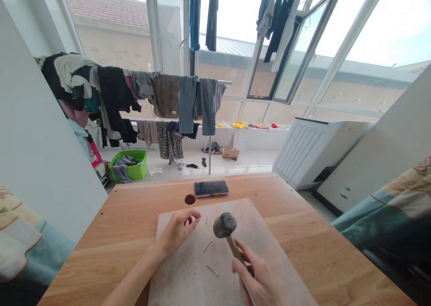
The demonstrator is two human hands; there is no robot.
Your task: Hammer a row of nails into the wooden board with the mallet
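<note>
In the head view, the right hand (257, 277) wraps its fingers around a mallet (225, 225) held above a pale board (188, 270); the left hand (178, 229) curls, fingers bent, whether pinching anything unclear. Below lies a wooden worktop (114, 234); beyond, hanging laundry (164, 95).

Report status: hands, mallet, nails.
Right hand gripping mallet. Left hand over board, grip unclear. Two nails lying loose on board. Phone beyond board, seemingly out of the way.

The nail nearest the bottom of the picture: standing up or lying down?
Lying down: the nail shows its length stretched along the board, with neither end visibly raised.
</note>
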